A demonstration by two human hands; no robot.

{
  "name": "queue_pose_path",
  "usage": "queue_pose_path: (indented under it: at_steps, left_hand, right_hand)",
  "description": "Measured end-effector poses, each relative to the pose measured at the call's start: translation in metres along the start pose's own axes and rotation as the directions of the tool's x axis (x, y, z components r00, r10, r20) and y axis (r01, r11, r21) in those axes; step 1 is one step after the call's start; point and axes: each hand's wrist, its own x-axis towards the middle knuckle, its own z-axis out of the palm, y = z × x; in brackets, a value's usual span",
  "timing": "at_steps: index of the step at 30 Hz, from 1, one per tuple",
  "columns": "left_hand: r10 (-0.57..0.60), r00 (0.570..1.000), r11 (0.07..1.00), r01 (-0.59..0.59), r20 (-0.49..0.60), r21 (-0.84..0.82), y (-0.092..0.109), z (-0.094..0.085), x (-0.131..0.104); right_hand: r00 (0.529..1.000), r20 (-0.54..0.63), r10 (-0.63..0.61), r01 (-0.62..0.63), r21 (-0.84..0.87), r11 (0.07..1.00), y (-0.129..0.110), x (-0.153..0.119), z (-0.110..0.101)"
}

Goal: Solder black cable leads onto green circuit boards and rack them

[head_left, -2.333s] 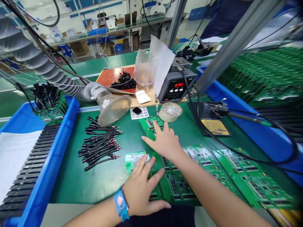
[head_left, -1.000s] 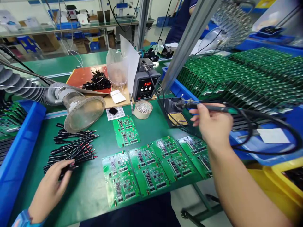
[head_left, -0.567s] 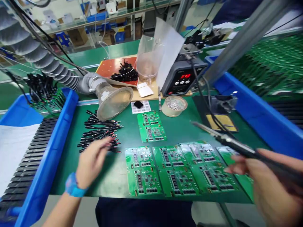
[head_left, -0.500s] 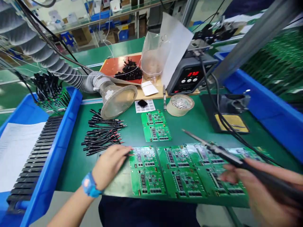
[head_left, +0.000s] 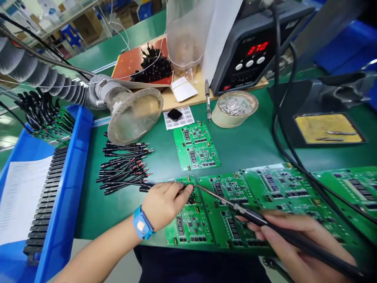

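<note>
My left hand (head_left: 166,202), with a blue band at the wrist, pinches a black cable (head_left: 145,188) over the leftmost green circuit board (head_left: 191,224). Its wire end is at the board's upper right edge. My right hand (head_left: 282,232) is wrapped round a black soldering iron (head_left: 259,220), whose tip points left and lies close to my left fingertips; whether it touches the wire I cannot tell. More boards (head_left: 232,188) continue the row to the right. Another board (head_left: 196,147) lies behind the row. A pile of black cables (head_left: 123,169) is at the left.
A blue bin (head_left: 70,157) stands at the left. A fume extractor hood (head_left: 135,116) hangs over the cables. Behind are a solder roll (head_left: 234,110), a pen (head_left: 207,100) and a soldering station (head_left: 253,55). The iron's cord (head_left: 277,98) crosses the right boards.
My left hand has moved right over the leftmost board with a cable. The iron's tip has come down and left to my left fingertips. The view has shifted closer to the bench.
</note>
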Motion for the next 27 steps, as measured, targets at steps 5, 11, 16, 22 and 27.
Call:
queue_pose_path:
  at_steps: [5,11,16,22,27]
  left_hand:
    - [-0.037,0.999,0.999,0.036,0.035,0.017,0.004,-0.003,0.002]
    - [-0.090,0.995,0.994,0.087,0.044,0.070,0.009,-0.003,0.004]
    - [-0.131,0.990,0.988,0.126,0.054,0.090,0.012,-0.004,0.006]
    - [-0.116,0.992,0.991,0.113,0.050,0.066,0.010,-0.004,0.006]
    - [-0.099,0.993,0.994,0.095,0.071,0.053,0.007,-0.006,0.005]
  right_hand:
    - [0.992,0.093,-0.081,0.081,-0.002,0.997,0.005,0.000,-0.002]
    - [0.989,0.118,-0.089,0.093,-0.033,0.995,0.008,-0.001,-0.003]
    - [0.991,0.113,-0.074,0.079,-0.038,0.996,0.005,0.000,-0.001]
    - [0.992,0.111,-0.066,0.067,-0.009,0.998,0.002,0.003,0.002]
    - [0.991,0.119,-0.068,0.071,-0.021,0.997,0.006,0.001,0.000]
